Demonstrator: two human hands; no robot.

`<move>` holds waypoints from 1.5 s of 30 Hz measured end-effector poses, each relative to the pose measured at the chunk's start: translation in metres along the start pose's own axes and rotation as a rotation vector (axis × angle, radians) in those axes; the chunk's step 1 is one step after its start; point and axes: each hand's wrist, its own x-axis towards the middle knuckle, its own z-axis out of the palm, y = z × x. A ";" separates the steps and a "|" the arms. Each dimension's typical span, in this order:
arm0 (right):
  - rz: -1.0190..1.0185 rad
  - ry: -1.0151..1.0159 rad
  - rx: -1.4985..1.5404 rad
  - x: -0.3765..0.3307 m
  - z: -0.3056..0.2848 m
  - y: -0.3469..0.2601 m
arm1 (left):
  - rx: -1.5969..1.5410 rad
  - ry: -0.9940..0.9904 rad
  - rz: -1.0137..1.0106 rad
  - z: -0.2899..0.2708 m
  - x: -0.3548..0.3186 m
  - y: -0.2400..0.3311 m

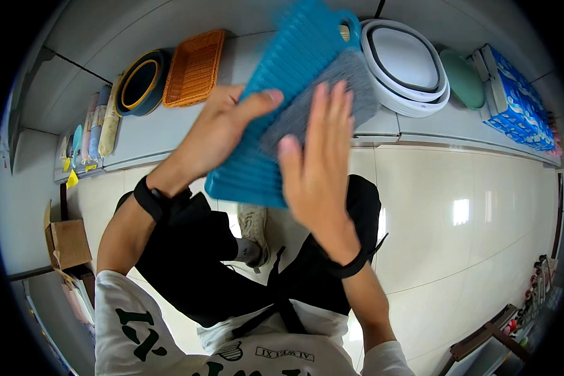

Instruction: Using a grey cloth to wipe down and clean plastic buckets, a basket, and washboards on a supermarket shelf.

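Floor [438, 194] tiled | blue washboard [289, 72] gripped by left hand [214, 130], long axis slanted toward upper right | grey cloth [299, 118] touched by flattened right hand [319, 170]

L hand [219, 131]: thumb over face of blue ribbed washboard [285, 59], gripping its L side; board tilted, upper end blurred. R hand [319, 163]: flat, fingers extended, pressed on grey cloth [362, 97] lying across the ribs. Black wristband [149, 197] on L wrist, another on R.

Grey ledge [150, 141], items L to R: patterned rolls [108, 122], upright; dark basin w/ yellow rim [141, 84]; orange-brown wicker basket [194, 69]; stack of white basins [404, 59], just beside cloth; green oval dish [464, 78]; blue-and-white packs [517, 94].

Below: black trousers [200, 257]; lt.-coloured shoe [254, 227] on pale tile floor [432, 225]. Far L: cardboard box [72, 243], flap up.
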 end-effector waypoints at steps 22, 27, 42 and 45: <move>-0.340 0.202 -0.160 0.063 -0.025 0.014 | 0.354 -0.277 -0.035 0.015 -0.018 -0.012; -0.019 0.357 0.045 0.063 -0.040 0.058 | 0.253 -0.226 -0.072 0.021 -0.023 0.012; 0.154 0.305 1.939 -0.010 -0.066 -0.004 | 0.234 0.102 0.171 0.014 0.014 -0.018; 0.087 0.312 1.452 -0.033 -0.032 0.000 | 0.162 0.077 0.148 0.014 0.014 -0.029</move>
